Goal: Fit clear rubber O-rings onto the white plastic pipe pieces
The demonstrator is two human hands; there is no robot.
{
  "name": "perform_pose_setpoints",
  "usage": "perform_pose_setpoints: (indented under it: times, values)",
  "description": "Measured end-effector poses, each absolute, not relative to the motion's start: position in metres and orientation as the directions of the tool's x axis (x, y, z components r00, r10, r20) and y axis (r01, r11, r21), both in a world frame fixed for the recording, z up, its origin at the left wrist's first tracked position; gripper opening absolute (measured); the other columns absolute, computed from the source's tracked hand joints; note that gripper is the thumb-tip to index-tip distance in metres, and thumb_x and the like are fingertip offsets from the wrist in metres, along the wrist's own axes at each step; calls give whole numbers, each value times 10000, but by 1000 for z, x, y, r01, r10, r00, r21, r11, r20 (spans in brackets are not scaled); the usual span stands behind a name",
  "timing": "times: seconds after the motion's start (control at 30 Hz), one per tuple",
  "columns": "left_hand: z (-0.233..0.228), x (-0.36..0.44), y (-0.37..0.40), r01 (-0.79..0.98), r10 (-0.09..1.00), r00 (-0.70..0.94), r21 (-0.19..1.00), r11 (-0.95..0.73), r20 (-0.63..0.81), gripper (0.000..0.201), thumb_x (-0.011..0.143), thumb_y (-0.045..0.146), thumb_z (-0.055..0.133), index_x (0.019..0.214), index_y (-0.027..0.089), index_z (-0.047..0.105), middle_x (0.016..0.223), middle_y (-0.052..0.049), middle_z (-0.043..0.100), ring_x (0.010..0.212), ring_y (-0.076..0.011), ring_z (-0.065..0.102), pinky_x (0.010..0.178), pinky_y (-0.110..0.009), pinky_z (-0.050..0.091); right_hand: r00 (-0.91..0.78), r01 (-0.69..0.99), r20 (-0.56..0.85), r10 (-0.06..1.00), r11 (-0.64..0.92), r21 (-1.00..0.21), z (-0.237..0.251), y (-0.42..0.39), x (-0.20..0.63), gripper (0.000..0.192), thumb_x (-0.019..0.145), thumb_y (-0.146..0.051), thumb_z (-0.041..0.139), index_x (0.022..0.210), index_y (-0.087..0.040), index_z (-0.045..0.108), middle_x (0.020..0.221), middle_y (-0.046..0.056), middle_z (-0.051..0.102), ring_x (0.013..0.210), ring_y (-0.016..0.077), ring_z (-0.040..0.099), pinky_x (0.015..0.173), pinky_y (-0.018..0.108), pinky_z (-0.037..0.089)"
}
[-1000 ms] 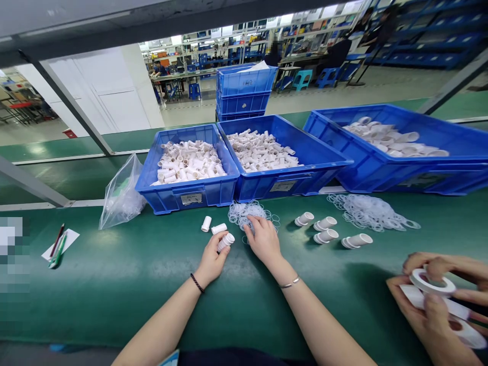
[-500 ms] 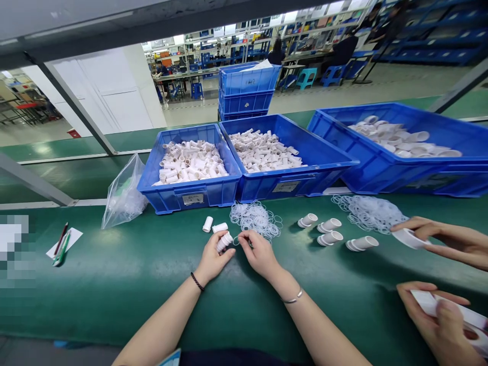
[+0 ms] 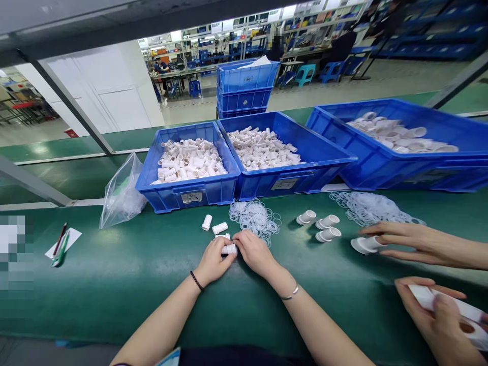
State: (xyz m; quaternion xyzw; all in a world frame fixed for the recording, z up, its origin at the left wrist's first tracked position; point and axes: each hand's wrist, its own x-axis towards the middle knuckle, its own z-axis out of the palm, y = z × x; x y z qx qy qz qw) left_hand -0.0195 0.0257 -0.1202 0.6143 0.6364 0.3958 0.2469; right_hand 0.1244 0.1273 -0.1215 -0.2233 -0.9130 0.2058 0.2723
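My left hand is closed around a short white plastic pipe fitting, held sideways just above the bench. Against its right end press the pinched fingers of my right hand. The thin clear ring that those fingers held a moment ago is hidden at the fitting's end. Just behind my left fingers lies another white fitting, partly covered. Two more, one standing tilted and one lying down, are farther back. A loose pile of clear rings spreads beyond my right hand.
Blue bins of white parts line the back. At right, a co-worker's hand reaches onto a larger fitting; the other hand holds white pieces. Several fittings stand between us. A plastic bag lies left.
My right hand has brought the ring from beside the fitting up against its end, and the fitting has turned level. The co-worker's upper hand has moved left onto a standing fitting.
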Motion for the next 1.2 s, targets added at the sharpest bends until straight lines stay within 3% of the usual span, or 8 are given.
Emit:
perform_pose_setpoints:
  times: [0.13,0.3,0.53,0.73,1.0,1.1,1.2]
  values:
    - [-122,-21,23,541,957,-152,831,-129,248,197,876,273,553,1053,188,538,1059,-83,607,993,-224,549,889,-363,411,-740,301,301,601,697,-651,-123,128,123,159,949,-190,372,902,-202,523,849,53,597,804,194,562,720,328,455]
    - [-123,-13,22,331,948,-266,940,-79,173,273,918,367,498,1122,185,518,1084,-79,586,992,-210,542,904,-352,412,-727,231,175,664,476,-849,-119,126,120,126,944,-252,387,927,-209,504,840,27,605,744,166,562,703,310,460]
    - [-126,-6,23,64,924,-381,998,7,18,392,915,518,456,1095,172,495,919,-45,560,770,-148,515,725,-284,430,-732,139,137,667,343,-929,-117,118,116,227,969,-347,385,1015,-200,551,920,44,624,804,170,580,750,317,471]
    - [-128,-2,28,-202,912,-402,979,3,-85,429,885,578,473,1045,180,482,696,30,489,584,-103,453,567,-232,383,-731,132,175,660,388,-912,-118,115,116,229,960,-349,427,1069,-198,561,961,59,626,860,182,592,798,337,474]
    - [-125,-1,29,-415,913,-367,910,13,-180,443,836,567,560,1032,173,512,625,37,534,504,-93,479,493,-211,357,-692,118,198,695,380,-918,-122,116,115,178,939,-322,463,1018,-199,565,845,38,616,746,168,605,704,325,505]
    - [-122,-2,30,-576,911,-350,817,-26,-217,418,824,488,620,1105,210,482,682,33,576,528,-101,525,500,-212,387,-622,69,393,677,548,-834,-120,114,119,96,913,-287,527,964,-208,546,842,36,594,748,163,590,679,314,504]
    - [-119,-4,31,-726,886,-380,679,-109,-264,328,800,405,678,985,212,488,797,3,628,659,-131,609,602,-245,467,-629,15,631,454,819,-573,-113,112,124,40,877,-241,599,854,-216,577,910,48,588,867,180,571,756,339,491]
